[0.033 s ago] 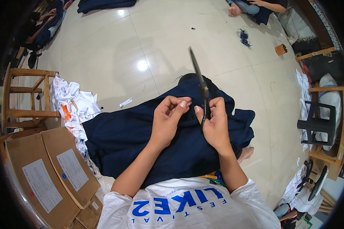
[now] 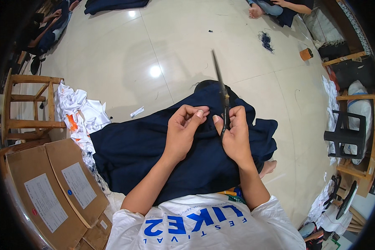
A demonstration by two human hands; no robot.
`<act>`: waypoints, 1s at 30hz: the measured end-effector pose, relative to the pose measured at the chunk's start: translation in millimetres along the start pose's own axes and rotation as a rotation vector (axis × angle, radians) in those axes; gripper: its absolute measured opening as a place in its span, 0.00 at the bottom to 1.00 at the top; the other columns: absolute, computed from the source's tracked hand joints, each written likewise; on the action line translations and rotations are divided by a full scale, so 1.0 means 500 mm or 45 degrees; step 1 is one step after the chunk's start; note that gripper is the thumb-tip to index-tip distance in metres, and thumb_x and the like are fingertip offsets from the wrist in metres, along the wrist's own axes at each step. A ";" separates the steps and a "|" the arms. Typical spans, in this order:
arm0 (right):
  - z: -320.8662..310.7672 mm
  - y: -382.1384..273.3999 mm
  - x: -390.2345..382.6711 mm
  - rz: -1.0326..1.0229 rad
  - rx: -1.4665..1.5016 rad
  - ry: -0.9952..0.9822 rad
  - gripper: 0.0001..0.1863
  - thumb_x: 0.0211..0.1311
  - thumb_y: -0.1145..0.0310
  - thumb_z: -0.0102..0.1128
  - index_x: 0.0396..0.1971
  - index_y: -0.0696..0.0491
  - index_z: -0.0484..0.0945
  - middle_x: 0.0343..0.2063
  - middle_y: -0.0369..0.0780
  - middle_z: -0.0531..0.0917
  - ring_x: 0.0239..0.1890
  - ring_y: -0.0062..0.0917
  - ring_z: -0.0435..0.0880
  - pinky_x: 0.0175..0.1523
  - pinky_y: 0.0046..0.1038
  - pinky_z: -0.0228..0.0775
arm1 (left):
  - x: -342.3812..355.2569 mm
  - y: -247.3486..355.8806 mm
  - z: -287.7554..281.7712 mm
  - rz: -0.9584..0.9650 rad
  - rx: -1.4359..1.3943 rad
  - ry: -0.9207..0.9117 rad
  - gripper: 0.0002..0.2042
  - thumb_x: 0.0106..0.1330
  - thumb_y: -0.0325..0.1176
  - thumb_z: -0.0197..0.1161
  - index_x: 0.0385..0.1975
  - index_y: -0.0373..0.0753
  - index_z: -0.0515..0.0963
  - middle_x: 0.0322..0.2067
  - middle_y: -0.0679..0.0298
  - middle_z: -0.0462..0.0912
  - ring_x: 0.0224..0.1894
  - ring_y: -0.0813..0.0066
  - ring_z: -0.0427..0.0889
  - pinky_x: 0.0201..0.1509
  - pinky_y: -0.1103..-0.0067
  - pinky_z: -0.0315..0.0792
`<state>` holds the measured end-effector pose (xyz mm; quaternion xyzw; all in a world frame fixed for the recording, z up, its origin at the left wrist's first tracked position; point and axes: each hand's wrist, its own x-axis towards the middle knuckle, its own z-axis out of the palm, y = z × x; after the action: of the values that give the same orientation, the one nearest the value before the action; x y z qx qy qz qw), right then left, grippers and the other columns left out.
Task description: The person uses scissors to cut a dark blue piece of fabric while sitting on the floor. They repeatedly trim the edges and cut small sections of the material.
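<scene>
A dark navy cloth (image 2: 133, 154) lies spread over my lap, one end trailing left. My right hand (image 2: 236, 137) is closed round the black handles of a pair of scissors (image 2: 221, 85). Their blades point up and away from me, above the cloth's far edge. Close by on the left, my left hand (image 2: 182, 131) is held in a pinch over the cloth, thumb against forefinger. Whatever sits between those fingertips is too small to make out. The two hands are a short gap apart, and the scissor blades touch neither the left fingers nor, as far as I can see, the cloth.
White cloth scraps (image 2: 77, 104) are heaped at left beside a wooden stool (image 2: 33, 123) and cardboard boxes (image 2: 27, 171). A black plastic stool (image 2: 346, 131) lies at right. Dark thread clippings (image 2: 266, 41) and an orange pot-shaped item (image 2: 306, 54) are on the tiled floor. Other people sit at both far corners.
The scissors have shifted slightly, their tip swinging a little to the right with my right hand. My left hand and the cloth look the same.
</scene>
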<state>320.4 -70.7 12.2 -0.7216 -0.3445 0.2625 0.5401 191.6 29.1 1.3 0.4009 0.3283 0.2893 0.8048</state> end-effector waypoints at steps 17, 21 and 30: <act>-0.026 0.006 0.005 0.059 0.423 -0.289 0.15 0.71 0.82 0.55 0.41 0.52 0.58 0.33 0.31 0.66 0.33 0.10 0.63 0.36 0.17 0.59 | 0.017 0.006 0.021 -0.184 0.241 -0.133 0.10 0.72 0.34 0.70 0.45 0.35 0.85 0.36 0.70 0.85 0.38 0.86 0.79 0.45 0.85 0.74; -0.027 -0.001 0.003 0.103 0.385 -0.269 0.15 0.69 0.83 0.56 0.41 0.52 0.58 0.34 0.31 0.66 0.33 0.10 0.62 0.36 0.17 0.59 | 0.015 0.014 0.023 -0.325 0.156 -0.046 0.09 0.74 0.38 0.67 0.42 0.38 0.83 0.35 0.71 0.83 0.36 0.86 0.78 0.43 0.85 0.73; -0.026 -0.008 0.003 0.128 0.430 -0.226 0.16 0.67 0.82 0.58 0.41 0.52 0.60 0.34 0.32 0.67 0.34 0.10 0.65 0.36 0.17 0.61 | 0.006 -0.005 0.023 -0.324 -0.072 0.047 0.12 0.76 0.40 0.64 0.47 0.38 0.80 0.38 0.69 0.82 0.38 0.85 0.78 0.43 0.84 0.72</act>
<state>330.1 -76.6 19.6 -0.6112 -0.3052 0.4057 0.6071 202.5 24.8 3.9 0.3277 0.3830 0.2014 0.8399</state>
